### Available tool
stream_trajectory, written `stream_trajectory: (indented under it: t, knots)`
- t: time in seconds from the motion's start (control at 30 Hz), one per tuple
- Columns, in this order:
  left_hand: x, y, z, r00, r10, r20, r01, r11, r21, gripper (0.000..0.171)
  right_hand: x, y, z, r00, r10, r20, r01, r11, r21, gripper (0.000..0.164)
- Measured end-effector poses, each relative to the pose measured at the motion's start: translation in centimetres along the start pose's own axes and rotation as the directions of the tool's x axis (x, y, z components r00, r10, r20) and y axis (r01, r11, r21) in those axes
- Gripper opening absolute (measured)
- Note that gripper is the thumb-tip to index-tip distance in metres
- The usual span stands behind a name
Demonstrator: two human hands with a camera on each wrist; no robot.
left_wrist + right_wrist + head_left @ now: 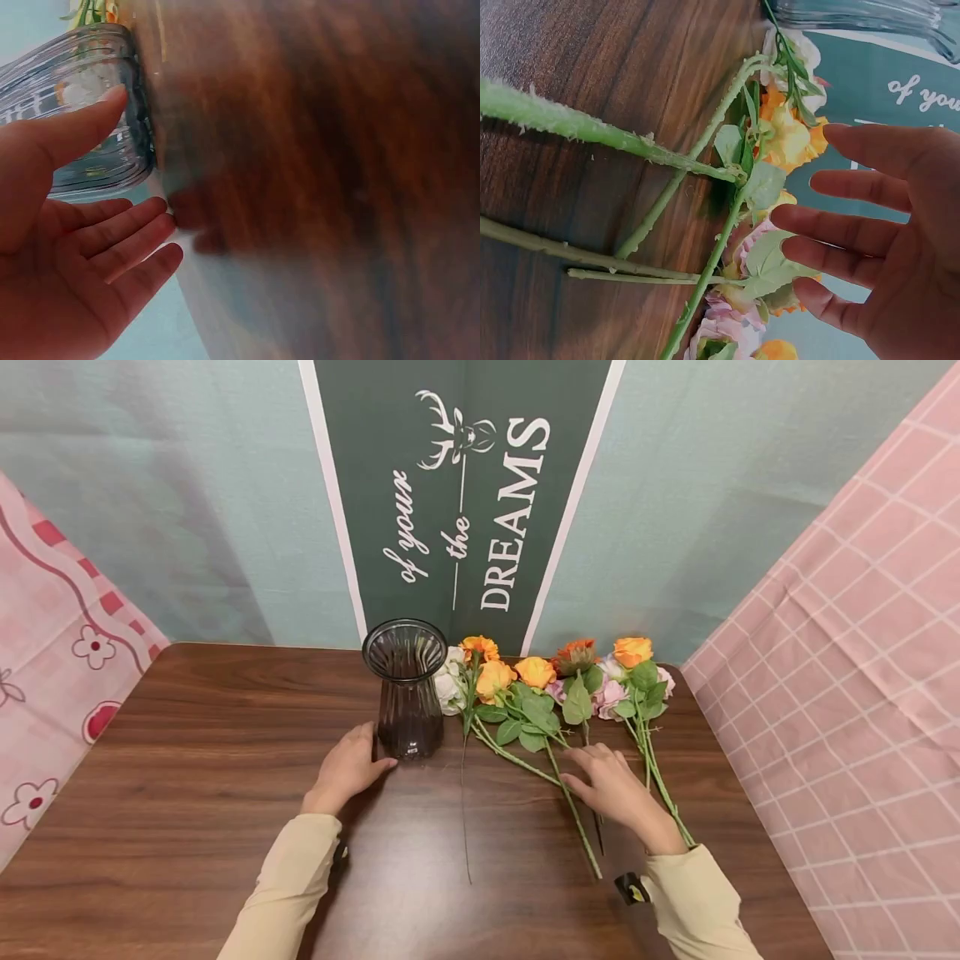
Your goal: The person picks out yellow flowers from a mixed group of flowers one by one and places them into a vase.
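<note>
Left hand (347, 770): fingers loosely extended, holding nothing; I can't tell if it touches the vase (410, 706) | vase: dark glass, upright on the surface (225, 777), at that hand's one o'clock | right hand (609, 783): fingers spread, empty, near the stems (573, 810) | flowers (536, 672): lying at the vase's three o'clock
</note>
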State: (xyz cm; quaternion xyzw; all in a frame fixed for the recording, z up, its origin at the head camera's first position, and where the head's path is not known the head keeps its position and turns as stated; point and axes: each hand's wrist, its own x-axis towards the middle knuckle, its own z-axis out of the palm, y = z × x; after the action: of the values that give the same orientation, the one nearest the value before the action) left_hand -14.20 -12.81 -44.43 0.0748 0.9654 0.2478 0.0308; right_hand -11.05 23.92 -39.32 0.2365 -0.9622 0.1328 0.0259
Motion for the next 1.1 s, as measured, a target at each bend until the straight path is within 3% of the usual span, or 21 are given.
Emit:
stream_trajectory:
  t: [0.23, 0.8, 1.1]
  knots:
    - [0.2, 0.1, 0.2, 1.000, -0.007, -0.024, 0.007, 1.000, -0.003, 0.063, 0.4, -0.1, 0.3, 0.999, -0.016, 0.028, 0.016, 1.000, 0.015, 0.030]
    - [0.5, 0.7, -0.1, 0.999, -0.037, 0.004, 0.037, 0.998, 0.043, 0.050, 2.2, -1.3, 0.9, 0.991, -0.091, 0.095, 0.087, 0.995, 0.053, 0.019]
    - [0.4, 1.0, 0.0, 0.999, -0.051, 0.000, 0.051, 0.998, 0.043, 0.051, 3.9, -2.5, 1.4, 0.982, -0.101, 0.157, 0.084, 0.990, 0.116, 0.026]
